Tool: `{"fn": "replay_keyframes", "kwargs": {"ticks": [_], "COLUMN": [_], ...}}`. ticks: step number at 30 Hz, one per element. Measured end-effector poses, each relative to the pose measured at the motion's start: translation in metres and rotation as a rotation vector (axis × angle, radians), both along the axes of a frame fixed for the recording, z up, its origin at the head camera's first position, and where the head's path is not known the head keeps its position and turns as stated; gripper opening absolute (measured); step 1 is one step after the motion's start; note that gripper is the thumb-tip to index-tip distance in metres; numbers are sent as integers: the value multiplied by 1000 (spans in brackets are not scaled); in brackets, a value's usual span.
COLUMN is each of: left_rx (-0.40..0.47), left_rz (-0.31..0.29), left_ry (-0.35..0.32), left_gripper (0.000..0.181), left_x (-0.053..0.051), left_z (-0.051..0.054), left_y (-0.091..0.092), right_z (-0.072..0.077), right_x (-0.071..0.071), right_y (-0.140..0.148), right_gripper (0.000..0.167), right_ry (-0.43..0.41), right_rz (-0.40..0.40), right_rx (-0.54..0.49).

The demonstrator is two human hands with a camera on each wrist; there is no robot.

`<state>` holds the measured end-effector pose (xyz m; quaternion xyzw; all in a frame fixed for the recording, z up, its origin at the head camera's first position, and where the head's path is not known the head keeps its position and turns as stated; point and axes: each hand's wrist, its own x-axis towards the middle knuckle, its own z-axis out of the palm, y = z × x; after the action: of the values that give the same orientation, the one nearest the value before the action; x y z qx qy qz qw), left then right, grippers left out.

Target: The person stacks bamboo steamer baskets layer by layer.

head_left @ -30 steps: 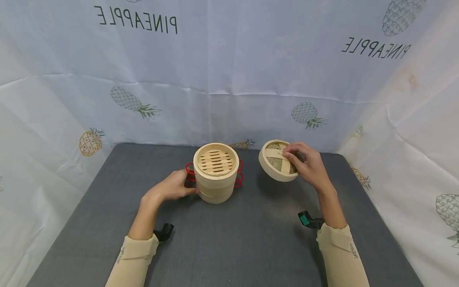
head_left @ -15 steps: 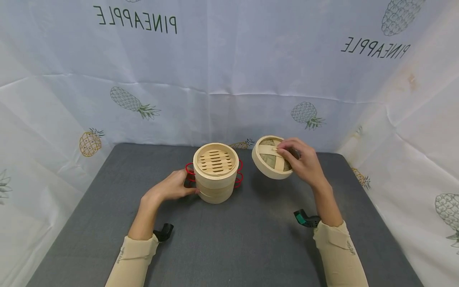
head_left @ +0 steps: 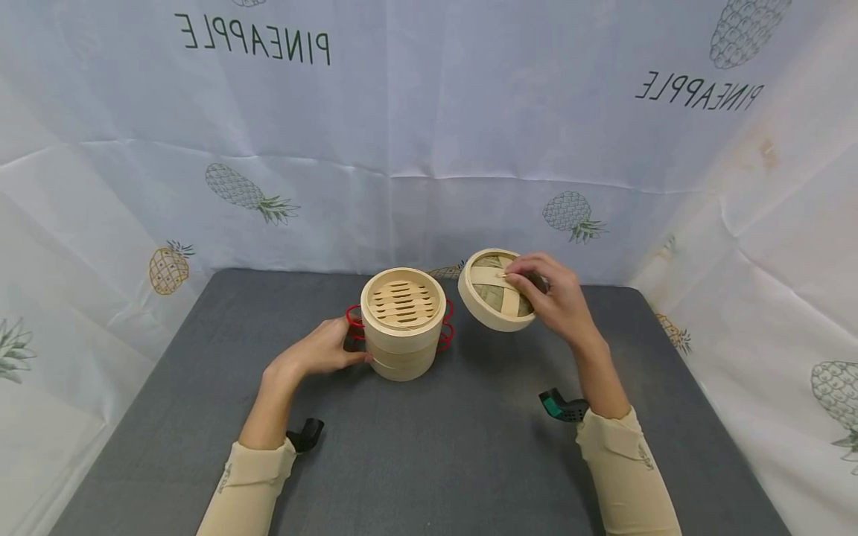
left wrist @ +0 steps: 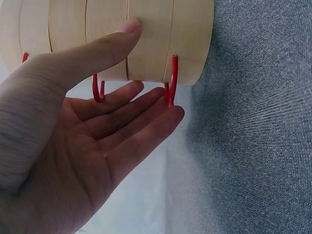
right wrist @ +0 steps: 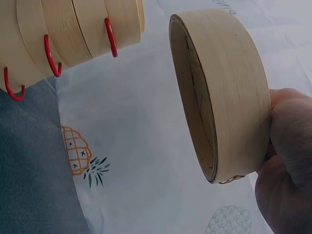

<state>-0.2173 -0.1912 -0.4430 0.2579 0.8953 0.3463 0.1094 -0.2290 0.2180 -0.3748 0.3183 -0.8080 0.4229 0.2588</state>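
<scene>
A stacked bamboo steamer (head_left: 404,339) with red side handles (left wrist: 174,73) stands upright on the table, its slatted top tier uncovered. My left hand (head_left: 320,348) is at its left side. In the left wrist view the thumb lies along the bamboo wall, and the fairly straight fingers reach behind, close to the red handles. To the right of the stack, my right hand (head_left: 551,292) pinches the small knob of the round bamboo lid (head_left: 488,296). Held above the table, the lid tilts to the left; its hollow underside faces the steamer in the right wrist view.
The dark grey table (head_left: 429,454) extends in front of the steamer. A white cloth (head_left: 429,112) printed with pineapples hangs right behind the table's back edge and along both sides. Black straps with small devices sit on both wrists.
My right hand has carried the lid to the left and slightly up, nearer the steamer. The left hand and the steamer have stayed where they were.
</scene>
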Motion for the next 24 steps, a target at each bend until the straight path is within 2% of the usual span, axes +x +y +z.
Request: {"fn": "replay_keyframes", "kwargs": {"ticks": [24], "left_rx": [-5], "left_rz": [12], "left_ry": [0], "left_gripper": [53], "left_x": [0], "left_z": [0], "left_y": [1], "right_z": [14], "right_x": [-3], "right_y": [-27], "right_gripper": [19], "right_ry": [99], "right_rz": [43], "right_rx": [37]}}
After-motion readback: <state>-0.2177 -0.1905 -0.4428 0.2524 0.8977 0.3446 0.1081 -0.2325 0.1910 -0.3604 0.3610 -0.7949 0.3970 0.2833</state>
